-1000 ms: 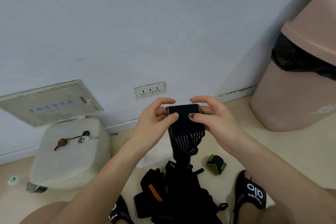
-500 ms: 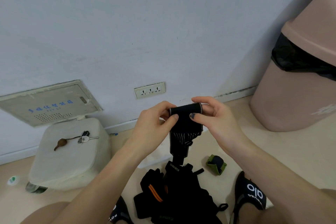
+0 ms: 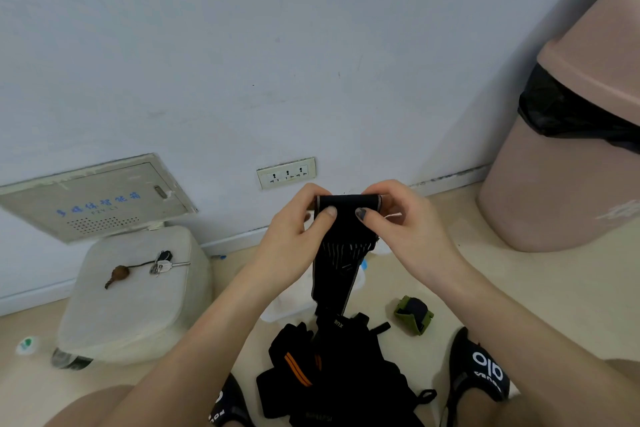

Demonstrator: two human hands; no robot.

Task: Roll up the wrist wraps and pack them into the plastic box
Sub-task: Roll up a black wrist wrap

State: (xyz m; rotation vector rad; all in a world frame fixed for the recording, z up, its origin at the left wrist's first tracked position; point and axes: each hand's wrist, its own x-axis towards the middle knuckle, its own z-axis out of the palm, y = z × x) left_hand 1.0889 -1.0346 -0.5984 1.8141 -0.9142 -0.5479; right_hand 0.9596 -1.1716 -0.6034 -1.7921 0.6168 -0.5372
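Above the floor by the wall, our left hand (image 3: 294, 236) and right hand (image 3: 403, 229) pinching a half-rolled black wrist wrap (image 3: 348, 218), its tail hanging toward a dark pile of wraps (image 3: 332, 367), plastic box (image 3: 287, 305) partly hidden behind.

I see the black wrist wrap (image 3: 347, 218) as matt woven cloth with pale ribbed stitching. The pile of wraps (image 3: 332, 367) looks like the same dull fabric, one with orange stripes. The plastic box (image 3: 291, 302) looks milky and translucent. The keys (image 3: 166, 265) are shiny metal on a matt white lid (image 3: 135, 291). The pink bin (image 3: 571, 166) is smooth plastic, its black liner (image 3: 568, 114) glossy. The floor (image 3: 519, 281) has a soft sheen.
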